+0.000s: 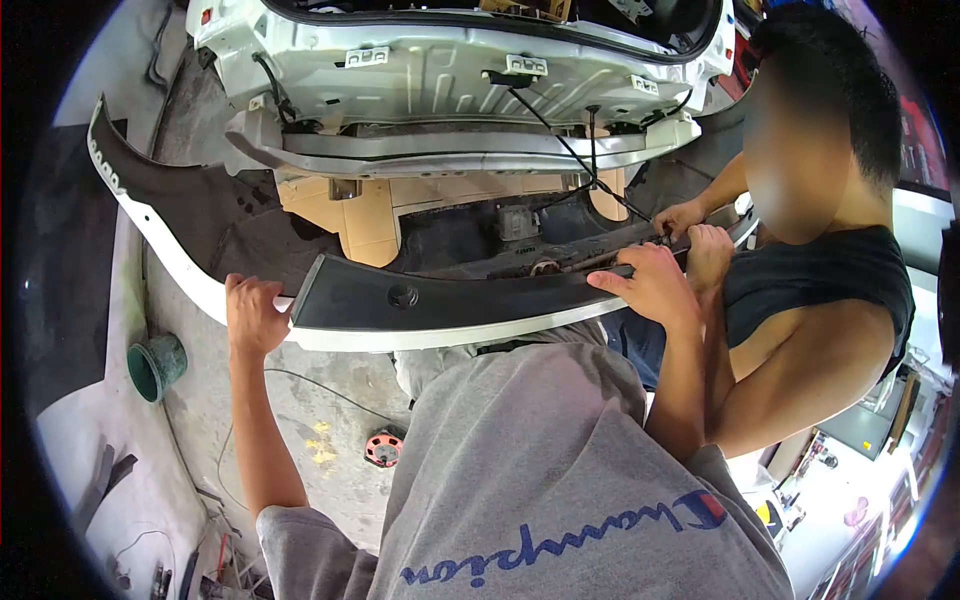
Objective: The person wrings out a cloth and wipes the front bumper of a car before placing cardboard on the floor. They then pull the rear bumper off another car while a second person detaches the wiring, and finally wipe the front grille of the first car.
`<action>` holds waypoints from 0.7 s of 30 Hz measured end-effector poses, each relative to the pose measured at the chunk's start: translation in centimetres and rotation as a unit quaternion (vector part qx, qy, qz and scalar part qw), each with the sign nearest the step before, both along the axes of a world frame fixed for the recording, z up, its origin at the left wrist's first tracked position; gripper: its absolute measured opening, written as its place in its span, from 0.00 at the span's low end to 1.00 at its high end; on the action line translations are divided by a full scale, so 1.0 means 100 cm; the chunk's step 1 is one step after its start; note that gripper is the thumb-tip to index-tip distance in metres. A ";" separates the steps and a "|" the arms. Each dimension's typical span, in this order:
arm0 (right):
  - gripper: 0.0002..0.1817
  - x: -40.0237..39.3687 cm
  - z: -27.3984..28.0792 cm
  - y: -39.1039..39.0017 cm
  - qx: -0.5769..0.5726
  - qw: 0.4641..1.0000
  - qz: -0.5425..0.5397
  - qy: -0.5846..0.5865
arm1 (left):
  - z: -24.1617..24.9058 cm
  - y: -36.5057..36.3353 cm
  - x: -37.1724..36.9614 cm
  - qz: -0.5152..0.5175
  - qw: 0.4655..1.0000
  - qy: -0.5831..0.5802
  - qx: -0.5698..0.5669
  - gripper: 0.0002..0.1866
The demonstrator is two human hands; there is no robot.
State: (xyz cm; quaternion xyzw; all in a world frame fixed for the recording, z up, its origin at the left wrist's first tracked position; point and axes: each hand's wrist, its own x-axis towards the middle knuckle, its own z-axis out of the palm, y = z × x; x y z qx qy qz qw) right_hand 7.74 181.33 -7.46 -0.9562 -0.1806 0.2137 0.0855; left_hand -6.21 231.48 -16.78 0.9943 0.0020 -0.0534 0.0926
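A white car bumper cover (170, 240) with a dark inner side lies across in front of me. My left hand (257, 312) grips its edge at the left, fingers curled over the rim beside a black trim panel (450, 295) with a round hole. My right hand (655, 285) holds the same bumper cover farther right, thumb pointing left along the black panel. Right beside it, the co-worker's hands (708, 255) work at the bumper's upper edge, near a black cable (550, 135) that runs to the car.
Behind the bumper stands the rear of a white car (440, 90) with its crash bar (450, 150) exposed. A co-worker (810, 330) is close on my right. Cardboard (365, 220) lies under the car. On the floor are a green bucket (158, 367) and a red cable reel (384, 449).
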 end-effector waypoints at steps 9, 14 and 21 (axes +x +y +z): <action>0.40 0.002 0.003 0.002 -0.023 0.999 -0.019 0.016 | -0.006 0.000 -0.004 0.020 1.000 -0.005 0.003 0.14; 0.40 0.001 -0.004 -0.002 -0.017 1.000 -0.012 0.012 | 0.004 -0.005 -0.002 0.028 0.999 0.036 0.015 0.13; 0.40 0.004 -0.002 0.000 -0.010 1.000 -0.009 0.008 | 0.003 -0.006 -0.001 0.026 0.999 0.018 0.009 0.14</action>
